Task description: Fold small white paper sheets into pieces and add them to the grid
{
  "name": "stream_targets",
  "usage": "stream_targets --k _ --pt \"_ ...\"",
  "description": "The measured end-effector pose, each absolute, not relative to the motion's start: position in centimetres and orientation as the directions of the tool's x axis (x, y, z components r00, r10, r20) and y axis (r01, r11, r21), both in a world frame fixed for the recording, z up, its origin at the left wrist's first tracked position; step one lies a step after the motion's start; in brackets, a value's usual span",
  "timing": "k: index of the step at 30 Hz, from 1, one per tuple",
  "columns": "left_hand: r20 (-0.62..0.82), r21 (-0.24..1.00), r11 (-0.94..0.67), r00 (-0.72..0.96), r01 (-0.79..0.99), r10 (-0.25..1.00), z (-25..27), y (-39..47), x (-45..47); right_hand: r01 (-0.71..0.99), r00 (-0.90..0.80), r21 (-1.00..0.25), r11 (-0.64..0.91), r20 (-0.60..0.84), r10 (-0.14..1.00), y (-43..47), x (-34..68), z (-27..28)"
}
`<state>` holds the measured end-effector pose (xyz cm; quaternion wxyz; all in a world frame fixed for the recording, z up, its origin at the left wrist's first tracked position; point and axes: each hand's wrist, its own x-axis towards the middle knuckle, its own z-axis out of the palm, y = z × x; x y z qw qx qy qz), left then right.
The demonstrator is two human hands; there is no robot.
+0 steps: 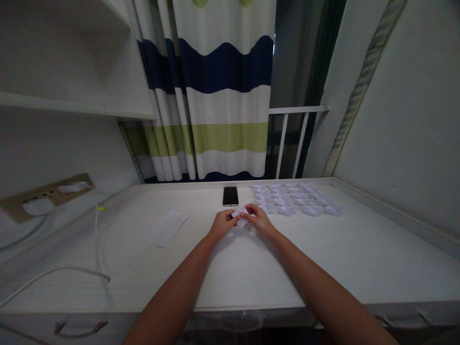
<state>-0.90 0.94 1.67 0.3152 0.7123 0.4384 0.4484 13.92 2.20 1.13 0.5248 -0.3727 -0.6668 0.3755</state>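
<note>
Between my two hands is a small piece of folded white paper point(241, 216), held a little above the desk. My left hand point(223, 223) grips its left side with thumb and fingers. On the other side my right hand point(259, 219) pinches it, thumb across the front. The fingers hide part of the folds. Just beyond my hands lies a black phone point(230, 196). Several small folded white paper pieces point(285, 210) sit in rows to the right, and a flat stack or sheet of white paper point(167, 228) lies to the left.
The white desk point(251, 278) meets a wall and a curtain point(230, 105) at the back. A white cable point(68, 269) runs over the desk's left side, below a socket strip point(50, 194). Drawer handles point(81, 328) show along the front.
</note>
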Motion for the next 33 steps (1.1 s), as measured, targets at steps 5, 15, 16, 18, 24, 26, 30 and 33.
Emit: stream_targets --k 5,15,16,18,24,26,30,33 --pt "0.384 0.836 -0.424 0.181 0.348 0.905 1.8 1.0 -1.0 0.124 -0.146 -0.894 0.431 0.413 0.899 1.8 13.9 1.3" --pt "0.440 0.807 -0.464 0.153 0.365 0.885 1.5 1.2 -1.2 0.160 -0.130 -0.897 0.412 0.394 0.910 1.7 13.8 1.1" --pt "0.445 0.803 -0.469 0.152 0.369 0.882 1.4 1.3 -1.2 0.154 -0.127 -0.898 0.413 0.396 0.909 1.9 13.8 0.9" --pt "0.455 0.795 -0.473 0.144 0.380 0.879 1.2 1.5 -1.3 0.146 -0.120 -0.899 0.413 0.398 0.910 2.3 13.9 0.5" --pt "0.465 0.787 -0.474 0.125 0.395 0.877 1.0 1.7 -1.4 0.161 -0.103 -0.885 0.436 0.425 0.899 2.7 14.0 -0.1" --pt "0.464 0.790 -0.470 0.118 0.394 0.878 1.1 1.6 -1.4 0.205 -0.134 -0.867 0.454 0.435 0.890 2.6 14.0 0.1" --pt "0.449 0.802 -0.459 0.122 0.382 0.885 1.2 1.5 -1.4 0.257 -0.232 -0.834 0.489 0.438 0.868 2.3 13.9 0.4" --pt "0.444 0.807 -0.460 0.133 0.370 0.886 1.2 1.5 -1.4 0.228 -0.219 -0.843 0.488 0.444 0.869 2.4 13.9 0.4"
